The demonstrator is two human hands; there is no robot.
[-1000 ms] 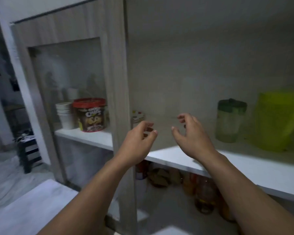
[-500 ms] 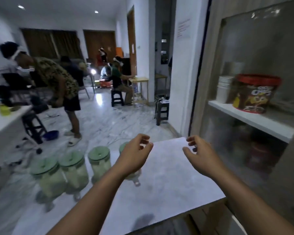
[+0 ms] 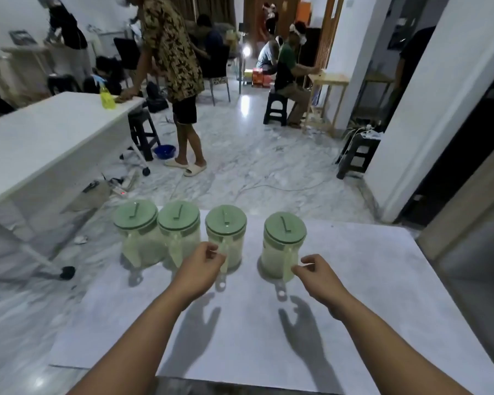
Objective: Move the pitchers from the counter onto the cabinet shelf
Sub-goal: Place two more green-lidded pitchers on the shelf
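Several clear pitchers with pale green lids stand in a row along the far edge of the white counter (image 3: 354,309), handles facing me. My left hand (image 3: 200,269) is at the handle of the third pitcher from the left (image 3: 226,223), fingers curled and apart, fingertips just touching the handle. My right hand (image 3: 320,277) reaches the handle of the rightmost pitcher (image 3: 284,232), thumb and fingers spread beside it. Neither hand has closed around a handle. The two left pitchers (image 3: 137,235) (image 3: 180,232) stand untouched, close together.
The cabinet (image 3: 482,223) shows only as a wooden edge at the far right. A long white table (image 3: 40,138) with a yellow spray bottle (image 3: 107,96) stands left. A person in a patterned shirt (image 3: 177,67) stands beyond the counter; others sit farther back. A black stool (image 3: 357,155) is by the wall.
My view swung left from the cabinet shelf to the counter. Both empty hands dropped from the shelf to the handles of the two right-hand pitchers.
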